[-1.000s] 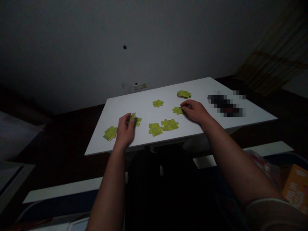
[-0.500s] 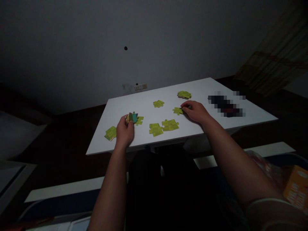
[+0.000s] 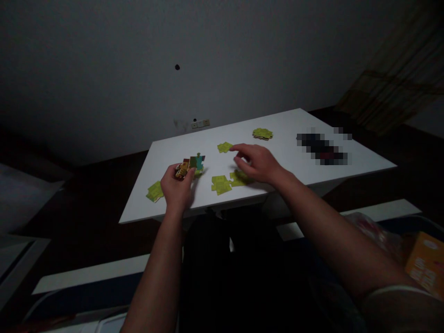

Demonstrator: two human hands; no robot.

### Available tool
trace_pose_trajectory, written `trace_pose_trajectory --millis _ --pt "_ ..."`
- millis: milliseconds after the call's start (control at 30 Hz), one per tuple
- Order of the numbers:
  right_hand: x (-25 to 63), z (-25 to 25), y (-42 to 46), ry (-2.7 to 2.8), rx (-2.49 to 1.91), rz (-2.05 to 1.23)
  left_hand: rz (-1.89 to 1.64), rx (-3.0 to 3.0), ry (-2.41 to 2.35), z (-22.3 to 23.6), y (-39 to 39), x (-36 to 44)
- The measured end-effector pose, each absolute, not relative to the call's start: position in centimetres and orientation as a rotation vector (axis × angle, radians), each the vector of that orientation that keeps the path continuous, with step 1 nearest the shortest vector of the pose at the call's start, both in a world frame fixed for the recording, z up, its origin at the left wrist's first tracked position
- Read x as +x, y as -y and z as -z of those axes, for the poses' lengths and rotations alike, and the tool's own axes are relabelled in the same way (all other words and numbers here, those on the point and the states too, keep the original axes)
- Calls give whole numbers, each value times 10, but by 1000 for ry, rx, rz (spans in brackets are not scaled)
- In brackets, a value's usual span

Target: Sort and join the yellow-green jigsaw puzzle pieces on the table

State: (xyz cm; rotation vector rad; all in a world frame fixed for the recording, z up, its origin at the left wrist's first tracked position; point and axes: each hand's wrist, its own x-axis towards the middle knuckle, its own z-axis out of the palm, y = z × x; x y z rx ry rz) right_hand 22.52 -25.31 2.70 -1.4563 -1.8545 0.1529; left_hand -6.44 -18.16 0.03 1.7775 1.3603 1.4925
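Note:
My left hand (image 3: 176, 187) is closed round a small stack of puzzle pieces (image 3: 196, 162), the front one teal and green. Part of a green piece shows just behind the stack. My right hand (image 3: 258, 163) hovers over the table with thumb and forefinger apart and nothing visible between them. Its fingertip is close to a lone green puzzle piece (image 3: 224, 147); whether they touch I cannot tell. Below it lie green pieces (image 3: 221, 184) side by side, the right one partly covered by the hand. More green pieces (image 3: 154, 191) rest left of my left hand.
A pile of green puzzle pieces (image 3: 262, 133) lies toward the back of the white table (image 3: 194, 203). At the right is a dark, pixelated object (image 3: 322, 149). An orange box (image 3: 425, 263) stands at the lower right. Behind the table is a wall with sockets (image 3: 200, 124).
My right hand has moved left, away from the green piece it was touching, which is now out of sight. My left hand has tilted its stack, showing more of it.

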Motion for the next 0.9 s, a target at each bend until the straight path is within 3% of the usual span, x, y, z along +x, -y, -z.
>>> trace_pose_trajectory --millis 167,333,667,900 --pt "168 -38 255 1882 -1173 -601 -1557 1893 -1057 -1 205 -28" --pt "169 -25 253 1774 -1098 -829 -1482 1922 -882 3 208 -22" --pt "193 -5 242 1589 -1168 -662 -1356 1599 -918 5 199 -16" --pt "199 15 241 1261 -1055 -848 -1305 1850 -1266 -2 180 -58"
